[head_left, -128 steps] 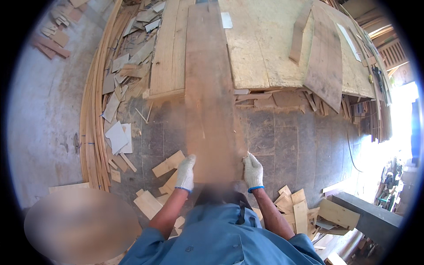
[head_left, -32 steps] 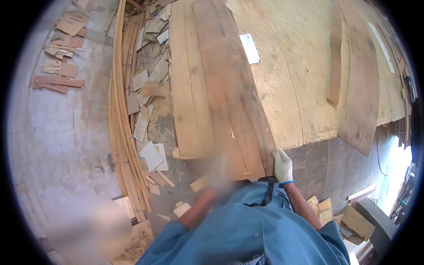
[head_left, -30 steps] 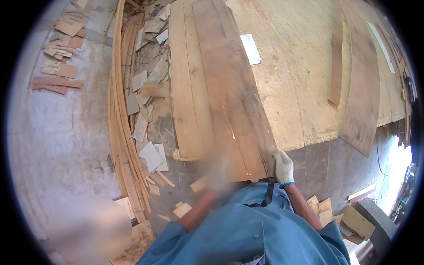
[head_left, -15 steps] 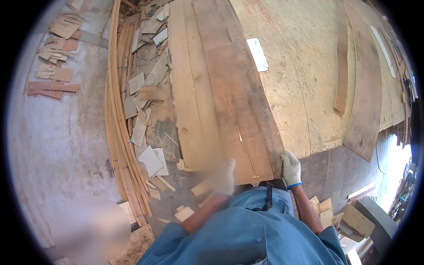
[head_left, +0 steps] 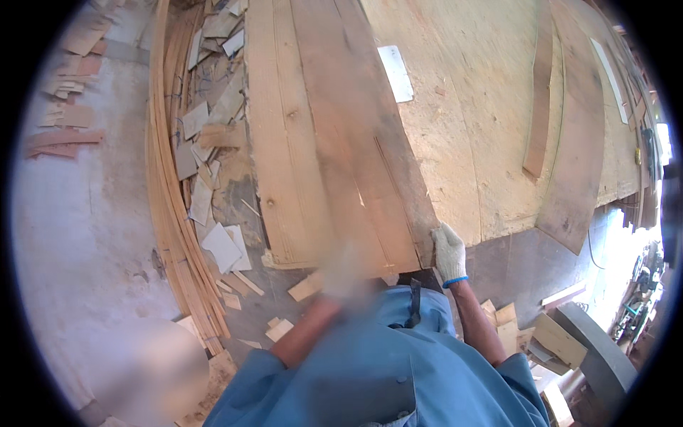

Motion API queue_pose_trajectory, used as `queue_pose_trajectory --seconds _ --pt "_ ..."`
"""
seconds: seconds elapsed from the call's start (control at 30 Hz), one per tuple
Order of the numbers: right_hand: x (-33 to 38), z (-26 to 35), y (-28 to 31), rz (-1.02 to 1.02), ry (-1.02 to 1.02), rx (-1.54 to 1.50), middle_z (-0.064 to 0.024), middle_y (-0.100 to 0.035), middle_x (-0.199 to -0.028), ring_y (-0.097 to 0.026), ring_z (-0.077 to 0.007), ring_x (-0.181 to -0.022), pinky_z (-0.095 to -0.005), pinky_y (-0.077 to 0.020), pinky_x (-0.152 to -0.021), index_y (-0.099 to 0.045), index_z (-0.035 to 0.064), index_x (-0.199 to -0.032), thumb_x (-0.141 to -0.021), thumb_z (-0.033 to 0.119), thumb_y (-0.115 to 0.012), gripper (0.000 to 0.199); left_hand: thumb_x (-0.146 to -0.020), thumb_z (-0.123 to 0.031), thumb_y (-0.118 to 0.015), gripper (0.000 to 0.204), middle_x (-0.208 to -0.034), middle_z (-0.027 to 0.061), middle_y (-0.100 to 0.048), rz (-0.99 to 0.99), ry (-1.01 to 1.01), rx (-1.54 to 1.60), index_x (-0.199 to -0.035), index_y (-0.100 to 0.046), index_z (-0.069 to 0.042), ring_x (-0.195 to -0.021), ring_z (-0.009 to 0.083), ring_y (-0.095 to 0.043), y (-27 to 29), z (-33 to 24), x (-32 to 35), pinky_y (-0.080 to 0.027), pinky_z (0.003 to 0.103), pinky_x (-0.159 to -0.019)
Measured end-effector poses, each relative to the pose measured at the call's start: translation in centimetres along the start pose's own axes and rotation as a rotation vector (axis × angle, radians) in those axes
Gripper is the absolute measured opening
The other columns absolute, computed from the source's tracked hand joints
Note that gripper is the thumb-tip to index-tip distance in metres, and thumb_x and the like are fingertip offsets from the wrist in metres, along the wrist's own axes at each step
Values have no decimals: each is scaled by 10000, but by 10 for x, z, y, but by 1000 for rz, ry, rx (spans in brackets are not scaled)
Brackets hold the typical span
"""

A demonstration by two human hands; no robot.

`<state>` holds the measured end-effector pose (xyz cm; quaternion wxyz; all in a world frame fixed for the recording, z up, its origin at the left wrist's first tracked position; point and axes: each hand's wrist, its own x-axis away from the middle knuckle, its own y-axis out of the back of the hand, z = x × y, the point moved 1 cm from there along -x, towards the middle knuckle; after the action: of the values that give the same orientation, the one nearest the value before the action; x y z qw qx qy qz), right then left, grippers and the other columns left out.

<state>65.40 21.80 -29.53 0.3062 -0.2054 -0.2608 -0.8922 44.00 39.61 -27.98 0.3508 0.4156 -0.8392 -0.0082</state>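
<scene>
— Gripping the near right corner of the long dark plank (head_left: 356, 142) with the gloved right hand (head_left: 449, 252), fingers (head_left: 441, 238) wrapped over the edge. Can't tell about the left hand (head_left: 345, 274): too blurred, somewhere at the plank's near end, with no way to read it as clasped or loose.

— And lying where, that plank?

— Resting lengthwise on top of the pale boards (head_left: 281, 142). Running up out of view at the far end, ending just in front of the body at the near end, and bordering the plywood sheet (head_left: 469, 128) along the right edge.

— Likely trouble?

— Probably pinching, with fingers curled right where plank edge meets plywood. Could also twist or slide off sideways if held firmly at one corner only, being long and heavy-looking. Less worry about splinters with a glove on.

— Underfoot?

— Risky. Littered with offcuts (head_left: 213, 213) left of the boards, plus blocks (head_left: 558, 340) low on the right. Easy to turn an ankle stepping back. Also a bundle of thin strips (head_left: 171, 213) curving along the left.

— Room to move?

— Open over the bare floor (head_left: 78, 213) far left, beyond the strips. Tighter on the right: a dark board (head_left: 576, 171) overhanging the plywood's near edge, and a narrow slat (head_left: 539, 107) lying on the sheet. Worth keeping clear of that overhang.
</scene>
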Motion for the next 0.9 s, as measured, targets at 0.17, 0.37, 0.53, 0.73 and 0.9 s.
queue_pose_trajectory --seconds 0.17,0.37,0.53,0.73,0.9 --pt "-5 7 -1 6 33 -11 -68 -680 -929 -596 -109 -874 -293 -498 -776 -664 -34 -1183 -1001 164 -564 286 -1032 -418 -560 562 -1327 135 -627 11 -30 -65 -1325 -600 60 -1232 215 -562 7 -7 -6 -419 373 -1079" --pt "-4 28 0 10 59 -7 -45 -681 -911 -584 -98 -858 -286 -498 -777 -673 -35 -1183 -993 140 -557 283 -1025 -460 -539 507 -1076 95 -642 -95 142 295 -1104 -655 27 -990 192 -578 -6 2 -13 -470 394 -878" --pt "-9 33 -3 -15 18 45 -47 -657 -844 -561 -100 -810 -282 -481 -742 -685 -28 -1082 -1001 171 -545 256 -1024 -496 -533 560 -1090 91 -634 -62 140 276 -1149 -641 39 -1012 196 -562 -3 -5 -16 -458 397 -897" --pt "-29 38 -8 -59 56 57 -15 -605 -767 -528 -89 -731 -290 -457 -666 -675 -22 -984 -1003 186 -552 243 -1027 -505 -524 621 -1210 166 -646 -42 156 298 -1237 -614 73 -1157 277 -576 -1 -3 -44 -426 410 -1016" --pt "-52 67 -15 -71 53 -23 -17 -589 -738 -513 -81 -697 -299 -441 -630 -662 -18 -928 -1003 202 -560 254 -1018 -501 -535 634 -1278 193 -641 -65 122 356 -1278 -608 72 -1192 292 -581 -1 8 -80 -424 410 -1044"
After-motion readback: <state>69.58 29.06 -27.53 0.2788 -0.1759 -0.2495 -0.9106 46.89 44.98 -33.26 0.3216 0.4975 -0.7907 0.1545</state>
